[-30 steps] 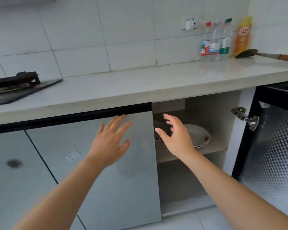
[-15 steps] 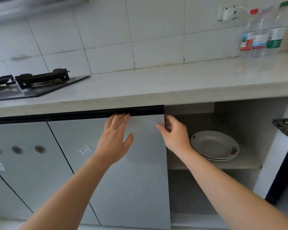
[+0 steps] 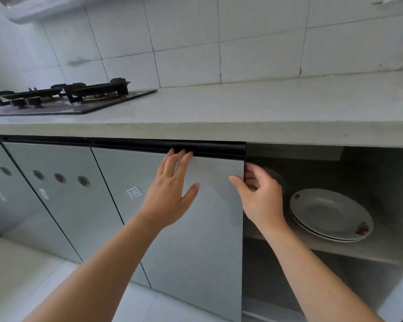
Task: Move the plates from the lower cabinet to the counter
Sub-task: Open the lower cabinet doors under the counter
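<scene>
Step judged: cabinet access, plates (image 3: 328,212) unlifted, stacked on the open compartment's shelf (image 3: 368,251) beside the right hand (image 3: 261,201). The left hand (image 3: 170,196) is laid flat on the closed door (image 3: 196,252), fingers straight; the right is hooked round that door's edge, thumb in front, fingers curled behind. Release and a two-handed lift past the counter (image 3: 265,108) overhang are called for; the stove (image 3: 68,96) is set well left.

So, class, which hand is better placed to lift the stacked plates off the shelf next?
Probably the right. The right hand sits at the open compartment, just beside the plates, gripping the edge of the closed door. The left hand lies flat on that door's front, farther from them.
</scene>
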`<state>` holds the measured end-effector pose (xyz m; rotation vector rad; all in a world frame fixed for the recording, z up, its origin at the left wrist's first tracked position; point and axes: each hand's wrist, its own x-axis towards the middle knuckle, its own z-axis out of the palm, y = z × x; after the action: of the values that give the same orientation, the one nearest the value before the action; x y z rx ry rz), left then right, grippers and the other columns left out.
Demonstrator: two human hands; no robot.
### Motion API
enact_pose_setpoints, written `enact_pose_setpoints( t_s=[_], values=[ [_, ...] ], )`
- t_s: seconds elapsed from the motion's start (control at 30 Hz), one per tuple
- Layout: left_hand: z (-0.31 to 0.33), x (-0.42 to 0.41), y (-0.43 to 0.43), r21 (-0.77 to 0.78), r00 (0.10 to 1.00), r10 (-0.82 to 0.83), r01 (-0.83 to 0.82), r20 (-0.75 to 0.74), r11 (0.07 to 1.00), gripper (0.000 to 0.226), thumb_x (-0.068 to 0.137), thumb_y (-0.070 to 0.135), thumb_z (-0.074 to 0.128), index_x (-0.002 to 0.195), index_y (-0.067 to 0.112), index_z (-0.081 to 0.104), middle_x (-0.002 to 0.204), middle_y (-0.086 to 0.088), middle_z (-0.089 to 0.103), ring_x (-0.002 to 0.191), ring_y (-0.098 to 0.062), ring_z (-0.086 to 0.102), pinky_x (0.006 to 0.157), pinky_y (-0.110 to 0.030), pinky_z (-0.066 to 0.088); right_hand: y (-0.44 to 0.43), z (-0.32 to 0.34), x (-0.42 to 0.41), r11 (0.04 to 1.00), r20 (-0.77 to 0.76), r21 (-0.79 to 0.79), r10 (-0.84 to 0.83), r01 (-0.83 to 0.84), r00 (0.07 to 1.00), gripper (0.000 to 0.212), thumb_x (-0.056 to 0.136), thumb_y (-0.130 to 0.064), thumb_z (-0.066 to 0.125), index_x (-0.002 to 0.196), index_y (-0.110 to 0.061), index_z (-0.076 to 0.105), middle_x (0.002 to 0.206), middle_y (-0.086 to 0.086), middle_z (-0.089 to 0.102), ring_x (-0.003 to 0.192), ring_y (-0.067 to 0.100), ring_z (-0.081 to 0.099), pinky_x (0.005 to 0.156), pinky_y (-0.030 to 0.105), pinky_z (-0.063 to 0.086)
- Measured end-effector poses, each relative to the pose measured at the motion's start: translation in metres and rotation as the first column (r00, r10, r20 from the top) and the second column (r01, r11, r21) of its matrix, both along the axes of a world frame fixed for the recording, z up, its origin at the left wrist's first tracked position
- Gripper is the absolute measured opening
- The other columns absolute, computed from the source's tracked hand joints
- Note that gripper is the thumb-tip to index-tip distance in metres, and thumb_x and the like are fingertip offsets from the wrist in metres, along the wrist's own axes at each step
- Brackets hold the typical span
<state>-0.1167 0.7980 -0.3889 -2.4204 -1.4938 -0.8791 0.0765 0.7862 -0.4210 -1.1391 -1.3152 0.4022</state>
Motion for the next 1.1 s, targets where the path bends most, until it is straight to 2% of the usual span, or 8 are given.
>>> enact_pose_setpoints(
  t_s=[0.13,0.27,0.43,0.57,0.73,0.9,1.03,1.1],
  values=[
    [0.006,-0.003,-0.015,-0.043,1.000,0.014,-0.014,0.007,0.999,0.062,0.093,0.039,0.043,0.146,0.022,0.016,0.153,0.004,0.015,0.144,-0.012,0.001,0.105,-0.022,0.015,-0.015,0.003,-0.005,0.999,-0.011,-0.041,0.017,-0.018,1.000,0.034,0.081,-0.026,0.070,0.113,-0.020,0.063,0.090,-0.027,0.058,0.082,-0.011,0.059,0.070,0.006,0.049],
    [0.021,-0.015,-0.031,0.007,0.999,0.003,-0.003,-0.037,1.000,0.059,0.093,0.039,0.042,0.145,0.018,0.022,0.150,0.003,0.024,0.139,-0.014,0.024,0.098,-0.023,0.034,-0.035,0.006,-0.013,0.997,-0.046,-0.069,0.036,-0.039,0.998,0.032,0.081,-0.024,0.070,0.112,-0.021,0.062,0.090,-0.024,0.060,0.082,-0.012,0.059,0.068,0.001,0.046],
    [0.031,-0.028,-0.056,0.087,0.999,-0.030,0.028,0.018,0.996,0.057,0.093,0.035,0.045,0.143,0.019,0.026,0.144,0.003,0.031,0.131,-0.015,0.036,0.087,-0.020,0.036,-0.066,0.005,-0.030,0.998,-0.075,-0.057,0.032,-0.036,0.997,0.029,0.082,-0.020,0.070,0.109,-0.021,0.063,0.091,-0.025,0.061,0.083,-0.016,0.059,0.069,0.001,0.046],
    [0.038,-0.036,-0.071,0.079,0.996,-0.070,0.065,0.063,0.995,0.052,0.094,0.039,0.039,0.142,0.022,0.029,0.145,0.005,0.031,0.132,-0.013,0.033,0.094,-0.019,0.030,-0.098,0.003,-0.053,0.998,-0.105,-0.039,0.041,-0.046,0.994,0.025,0.081,-0.020,0.070,0.104,-0.027,0.062,0.091,-0.025,0.064,0.088,-0.010,0.061,0.071,0.004,0.048],
    [0.045,-0.054,-0.085,-0.026,0.985,-0.165,0.167,0.056,0.986,0.048,0.096,0.042,0.032,0.142,0.028,0.031,0.148,0.008,0.030,0.138,-0.009,0.024,0.106,-0.022,0.023,-0.125,0.001,-0.078,0.999,-0.123,-0.030,0.026,-0.030,0.992,0.026,0.082,-0.019,0.069,0.105,-0.029,0.061,0.092,-0.027,0.063,0.087,-0.015,0.060,0.070,0.003,0.048],
    [0.040,-0.061,-0.094,-0.048,0.973,-0.184,0.192,0.137,0.980,0.048,0.096,0.042,0.032,0.142,0.029,0.029,0.149,0.010,0.027,0.141,-0.007,0.014,0.106,-0.020,0.016,-0.140,0.002,-0.101,0.997,-0.161,-0.058,-0.055,0.046,0.985,0.026,0.083,-0.024,0.068,0.105,-0.034,0.060,0.096,-0.024,0.065,0.090,-0.003,0.064,0.076,0.012,0.052],
    [0.032,-0.073,-0.105,-0.026,0.957,-0.203,0.213,0.208,0.977,0.046,0.096,0.043,0.030,0.140,0.030,0.032,0.149,0.012,0.028,0.141,-0.003,0.014,0.106,-0.019,0.016,-0.159,0.002,-0.119,0.998,-0.151,-0.054,-0.044,0.037,0.988,0.027,0.081,-0.024,0.069,0.104,-0.034,0.060,0.097,-0.025,0.064,0.089,-0.007,0.063,0.071,0.007,0.051],
    [0.032,-0.085,-0.111,-0.021,0.953,-0.216,0.225,0.211,0.974,0.047,0.095,0.045,0.027,0.139,0.031,0.033,0.148,0.013,0.029,0.137,0.004,0.014,0.105,-0.017,0.016,-0.169,0.001,-0.129,1.000,-0.181,-0.030,-0.012,0.007,0.983,0.027,0.080,-0.021,0.070,0.103,-0.033,0.062,0.097,-0.022,0.066,0.090,-0.007,0.063,0.071,0.008,0.051]
  ],
)
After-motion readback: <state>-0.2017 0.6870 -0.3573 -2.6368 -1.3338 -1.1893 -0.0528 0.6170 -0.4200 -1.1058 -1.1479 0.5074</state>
